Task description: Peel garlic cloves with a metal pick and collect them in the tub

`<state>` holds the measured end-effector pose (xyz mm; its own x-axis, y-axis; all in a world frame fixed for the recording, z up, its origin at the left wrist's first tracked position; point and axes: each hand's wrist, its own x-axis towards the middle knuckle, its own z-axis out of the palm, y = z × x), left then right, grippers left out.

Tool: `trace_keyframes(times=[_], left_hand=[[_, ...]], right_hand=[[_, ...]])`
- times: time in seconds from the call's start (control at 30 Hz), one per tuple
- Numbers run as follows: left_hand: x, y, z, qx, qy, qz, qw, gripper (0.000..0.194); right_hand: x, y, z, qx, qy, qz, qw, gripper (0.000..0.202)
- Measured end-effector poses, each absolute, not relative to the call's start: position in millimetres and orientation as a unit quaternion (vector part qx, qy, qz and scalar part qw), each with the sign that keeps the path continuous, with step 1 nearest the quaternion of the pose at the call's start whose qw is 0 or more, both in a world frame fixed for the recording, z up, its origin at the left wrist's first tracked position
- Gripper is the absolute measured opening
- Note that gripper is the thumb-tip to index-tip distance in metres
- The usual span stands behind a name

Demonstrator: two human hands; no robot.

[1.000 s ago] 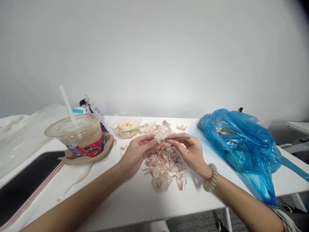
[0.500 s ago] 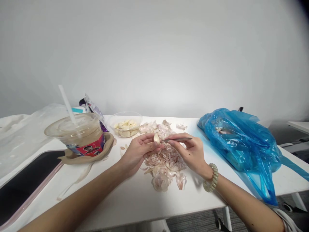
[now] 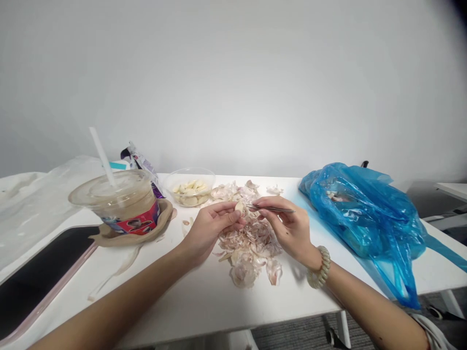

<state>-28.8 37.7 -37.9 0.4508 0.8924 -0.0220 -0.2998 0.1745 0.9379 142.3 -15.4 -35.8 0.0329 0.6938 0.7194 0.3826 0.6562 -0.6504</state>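
Note:
A pale garlic clove (image 3: 239, 207) is pinched between the thumb and fingers of my left hand (image 3: 209, 229). My right hand (image 3: 292, 232) grips thin metal tweezers (image 3: 273, 209), their tips pointing left, close to the clove. Beneath both hands a heap of garlic skins (image 3: 251, 243) lies on the white table. Behind my left hand stands a clear plastic bowl (image 3: 189, 187) with several peeled cloves in it.
On the left are a drink cup (image 3: 120, 204) with a straw, in a cardboard holder, and a dark tablet (image 3: 44, 272). A purple packet (image 3: 144, 167) stands behind them. A blue plastic bag (image 3: 365, 214) sits on the right.
The tweezers have shifted slightly right, and their tips now sit a little away from the clove. The clove has turned and sits slightly farther right in my left fingers.

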Motion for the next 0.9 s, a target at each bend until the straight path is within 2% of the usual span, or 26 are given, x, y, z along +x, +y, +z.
trace_keyframes(times=[0.37, 0.63, 0.9], left_hand=[[-28.7, 36.1, -41.7, 0.55, 0.333, 0.421, 0.64, 0.045], [-28.4, 36.6, -43.3, 0.619, 0.339, 0.418, 0.573, 0.039], [-28.0, 35.0, -39.9, 0.621, 0.342, 0.392, 0.586, 0.041]], right_hand=[[144.9, -13.0, -39.8, -0.4, -0.727, 0.042, 0.556, 0.02], [147.8, -13.5, -43.3, -0.401, -0.75, -0.037, 0.524, 0.02], [148.3, -12.4, -43.0, -0.386, -0.77, -0.084, 0.5, 0.023]])
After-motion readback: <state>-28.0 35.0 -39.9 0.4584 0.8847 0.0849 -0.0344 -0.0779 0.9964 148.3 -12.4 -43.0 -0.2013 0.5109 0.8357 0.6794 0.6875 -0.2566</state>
